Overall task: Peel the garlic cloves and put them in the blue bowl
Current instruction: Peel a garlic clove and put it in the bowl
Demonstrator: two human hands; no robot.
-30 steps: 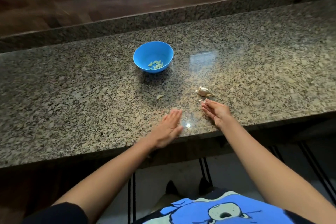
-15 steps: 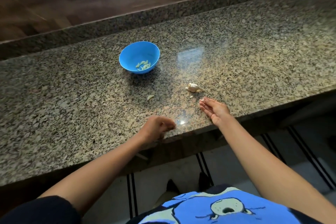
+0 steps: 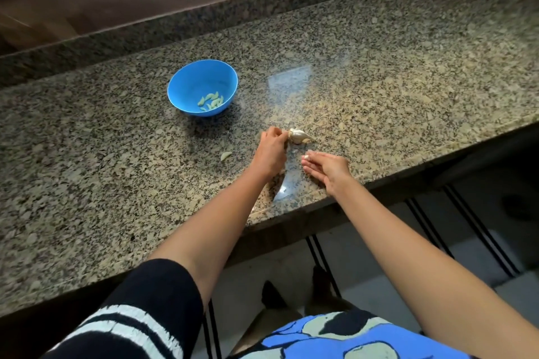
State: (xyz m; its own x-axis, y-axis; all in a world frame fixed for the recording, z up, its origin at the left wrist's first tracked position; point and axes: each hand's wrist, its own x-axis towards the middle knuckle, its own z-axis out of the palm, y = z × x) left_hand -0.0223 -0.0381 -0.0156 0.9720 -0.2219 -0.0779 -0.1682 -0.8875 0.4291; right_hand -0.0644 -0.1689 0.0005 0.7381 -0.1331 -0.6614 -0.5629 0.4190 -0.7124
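On the speckled granite counter [image 3: 408,96], the round blue plastic bowl [image 3: 201,77] at far left already holds several pale peeled cloves [image 3: 211,100]. One loose pale clove [image 3: 226,155] and a papery white garlic piece [image 3: 299,136] wait outside it. The left hand [image 3: 271,151] pinches the garlic's left end; the right hand [image 3: 328,167] lies nearby, fingers straight. How many cloves the skin hides is unclear.

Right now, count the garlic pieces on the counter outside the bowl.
2. A loose clove lies left of the left hand; that hand pinches a papery chunk. More may hide under the hands.
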